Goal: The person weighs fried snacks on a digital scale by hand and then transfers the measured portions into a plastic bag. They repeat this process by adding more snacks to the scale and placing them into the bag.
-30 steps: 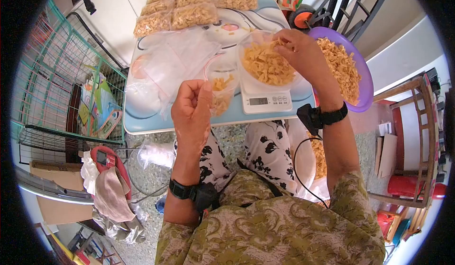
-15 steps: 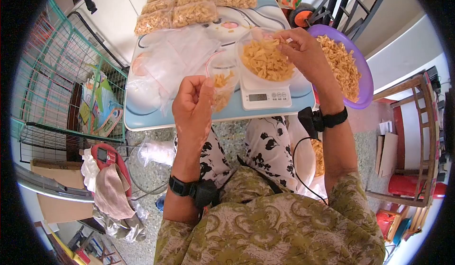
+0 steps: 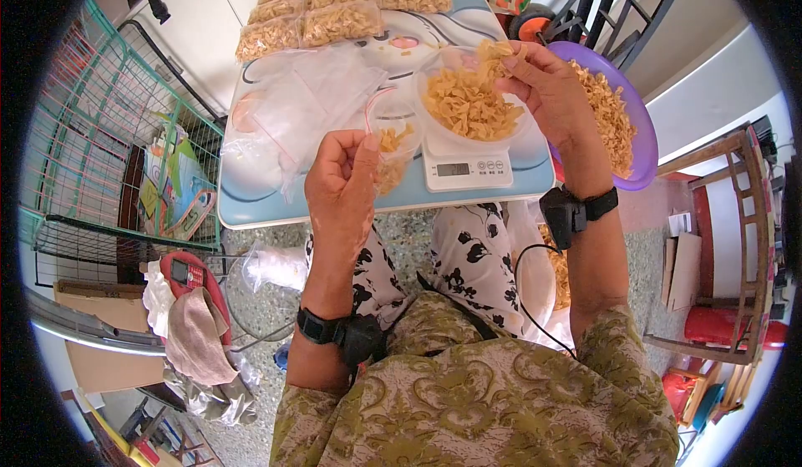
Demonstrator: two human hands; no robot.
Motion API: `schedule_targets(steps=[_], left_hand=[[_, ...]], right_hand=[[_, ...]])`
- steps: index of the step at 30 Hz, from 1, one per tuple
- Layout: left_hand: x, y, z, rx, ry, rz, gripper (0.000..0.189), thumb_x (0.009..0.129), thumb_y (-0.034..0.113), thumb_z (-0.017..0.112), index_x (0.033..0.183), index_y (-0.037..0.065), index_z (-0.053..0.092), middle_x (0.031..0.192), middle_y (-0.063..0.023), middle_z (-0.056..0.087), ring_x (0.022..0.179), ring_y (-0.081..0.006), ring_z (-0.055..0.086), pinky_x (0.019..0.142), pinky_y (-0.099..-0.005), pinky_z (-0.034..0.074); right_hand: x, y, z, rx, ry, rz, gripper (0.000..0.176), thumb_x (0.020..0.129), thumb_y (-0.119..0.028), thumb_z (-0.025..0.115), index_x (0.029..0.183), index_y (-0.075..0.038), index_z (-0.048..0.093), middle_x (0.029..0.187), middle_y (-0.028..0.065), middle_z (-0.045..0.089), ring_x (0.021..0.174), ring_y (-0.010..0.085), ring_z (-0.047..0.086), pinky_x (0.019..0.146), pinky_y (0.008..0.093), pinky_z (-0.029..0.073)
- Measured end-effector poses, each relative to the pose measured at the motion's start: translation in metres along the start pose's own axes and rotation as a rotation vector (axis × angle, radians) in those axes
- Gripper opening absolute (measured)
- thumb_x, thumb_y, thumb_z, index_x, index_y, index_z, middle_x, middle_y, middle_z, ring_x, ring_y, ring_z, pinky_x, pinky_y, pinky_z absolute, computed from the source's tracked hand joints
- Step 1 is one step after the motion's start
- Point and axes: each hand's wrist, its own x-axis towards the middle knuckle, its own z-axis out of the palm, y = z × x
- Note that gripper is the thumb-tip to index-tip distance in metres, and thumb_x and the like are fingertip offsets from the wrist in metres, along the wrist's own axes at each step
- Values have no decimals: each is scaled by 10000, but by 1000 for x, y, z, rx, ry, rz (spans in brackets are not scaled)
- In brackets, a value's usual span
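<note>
My left hand [image 3: 341,185] is closed on the edge of a clear zip bag [image 3: 398,164], which has some dried yellow flakes inside. My right hand [image 3: 550,91] pinches a small clump of dried flakes [image 3: 493,51] above a clear plastic bowl [image 3: 423,114]. More flakes [image 3: 469,106] fill much of that bowl. It sits on a white kitchen scale [image 3: 468,175], whose lit display is too small to read surely. A purple basin [image 3: 647,133] of the same flakes stands beyond my right wrist.
Several filled bags [image 3: 342,22] lie at the table's [image 3: 271,205] back left. Flat clear bags [image 3: 305,95] are spread on its left half. A green wire cage [image 3: 125,162] stands left, a black folding frame [image 3: 639,16] back right. A red phone [image 3: 186,273] rests lower left.
My right hand has risen and moved slightly right, lifting a clump of flakes out of the bowl. My left hand stays in place with the zip bag.
</note>
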Motion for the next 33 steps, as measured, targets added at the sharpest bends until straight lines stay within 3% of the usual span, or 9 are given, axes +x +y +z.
schedule_targets(steps=[4,10,16,19,21,22,25,33], left_hand=[[-1,1,-4,8,-10,-52,146,937,151,617,962,12,580,773,19,573,639,-17,476,563,-160,392],[-1,3,-2,-9,17,-64,150,943,200,599,933,53,572,662,24,526,533,-37,432,468,-187,336],[-2,5,-2,-7,8,-75,177,943,225,601,947,50,572,673,18,536,544,-45,439,479,-194,344],[-3,5,-2,-6,6,-74,184,947,234,595,947,51,570,673,16,531,548,-50,437,487,-196,346],[-4,5,-3,-5,-16,-69,182,952,232,586,947,52,566,668,16,524,547,-53,433,489,-198,345],[-4,5,-3,-6,-15,-69,182,952,232,586,947,52,566,668,16,524,547,-53,433,489,-198,345],[-4,5,-5,-45,-8,-57,181,954,231,581,945,51,563,669,17,522,550,-55,436,489,-198,346],[-5,3,-6,-12,14,-71,154,959,209,570,957,55,575,690,21,531,567,-49,449,495,-194,355]], right_hand=[[0,-1,-3,159,-41,32,191,901,-52,609,1078,18,621,976,66,647,856,163,651,773,261,584],[-7,-2,9,195,-66,52,152,902,-53,609,1036,14,634,973,66,644,880,166,647,779,259,590],[-34,-2,57,-174,-52,-138,147,888,-120,645,986,-12,658,969,53,627,892,121,625,717,266,560],[-44,8,80,-422,-67,-285,132,875,-122,629,961,-25,653,940,87,623,896,184,629,712,307,535],[-45,21,90,-812,-79,-646,133,854,-103,604,965,-44,646,947,139,607,901,287,614,749,358,515],[-48,25,95,-823,-97,-688,145,829,-83,577,956,-27,621,976,175,598,910,358,590,788,402,491],[-53,36,103,-970,-138,-732,173,844,-35,599,1012,-59,632,989,120,607,893,310,610,758,357,500],[-51,36,104,-955,-372,-686,138,827,-73,563,948,-25,607,919,146,597,876,343,603,747,400,501]])
